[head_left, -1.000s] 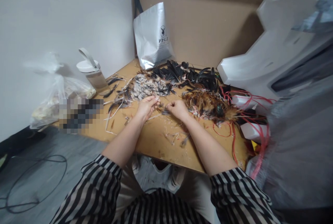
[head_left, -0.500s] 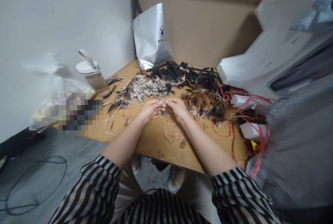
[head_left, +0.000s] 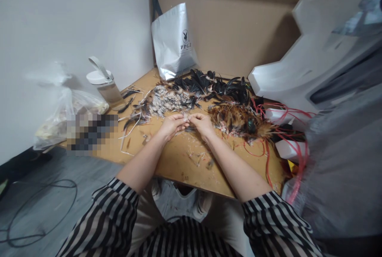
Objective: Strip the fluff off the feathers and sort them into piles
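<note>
My left hand (head_left: 173,125) and my right hand (head_left: 202,123) meet fingertip to fingertip above the table (head_left: 176,163). Both are closed in a pinch on a small, pale, wispy feather (head_left: 186,115), mostly hidden by the fingers. Just beyond my left hand spreads a heap of grey-white and brown feathers (head_left: 167,101). To the right of my right hand lies a pile of golden-brown feathers (head_left: 237,119). Black feathers (head_left: 209,86) are heaped farther back. Loose feather scraps (head_left: 200,156) are scattered on the tabletop in front of my right wrist.
A silver bag (head_left: 171,46) leans against the cardboard wall (head_left: 227,26). On the left stand a lidded bottle (head_left: 107,86) and a tied plastic bag (head_left: 56,117). Red strings (head_left: 267,161) trail over the right edge, near a white foam piece (head_left: 286,74).
Both hands stay almost in place at the same spot, fingertips still pinched together. The fingers have shifted very slightly; the piles around them are unchanged.
</note>
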The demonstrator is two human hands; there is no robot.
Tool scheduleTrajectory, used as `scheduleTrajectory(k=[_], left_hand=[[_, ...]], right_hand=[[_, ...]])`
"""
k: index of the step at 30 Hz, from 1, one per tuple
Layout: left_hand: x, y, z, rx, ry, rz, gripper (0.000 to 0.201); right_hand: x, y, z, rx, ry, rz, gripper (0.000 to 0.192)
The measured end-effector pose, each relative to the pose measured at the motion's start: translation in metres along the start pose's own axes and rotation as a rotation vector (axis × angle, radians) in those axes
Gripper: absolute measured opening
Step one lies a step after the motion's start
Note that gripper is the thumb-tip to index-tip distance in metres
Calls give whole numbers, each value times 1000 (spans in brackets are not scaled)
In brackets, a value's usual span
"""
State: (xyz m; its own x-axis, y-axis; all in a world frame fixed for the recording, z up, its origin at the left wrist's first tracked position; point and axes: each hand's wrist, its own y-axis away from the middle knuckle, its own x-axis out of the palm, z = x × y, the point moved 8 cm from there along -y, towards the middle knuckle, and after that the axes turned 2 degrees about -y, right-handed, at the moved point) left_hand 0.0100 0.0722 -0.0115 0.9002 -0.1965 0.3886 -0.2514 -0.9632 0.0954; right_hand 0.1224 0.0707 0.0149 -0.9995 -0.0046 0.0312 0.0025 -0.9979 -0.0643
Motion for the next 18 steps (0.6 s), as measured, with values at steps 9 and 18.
scheduleTrajectory(k=[9, 18], left_hand=[[0, 1, 0, -6, -42, 1, 22], [7, 4, 0, -27, -93, 78, 22]], right_hand=[[0, -2, -3, 63, -158, 64, 23], [2, -4, -6, 109, -211, 158, 31]])
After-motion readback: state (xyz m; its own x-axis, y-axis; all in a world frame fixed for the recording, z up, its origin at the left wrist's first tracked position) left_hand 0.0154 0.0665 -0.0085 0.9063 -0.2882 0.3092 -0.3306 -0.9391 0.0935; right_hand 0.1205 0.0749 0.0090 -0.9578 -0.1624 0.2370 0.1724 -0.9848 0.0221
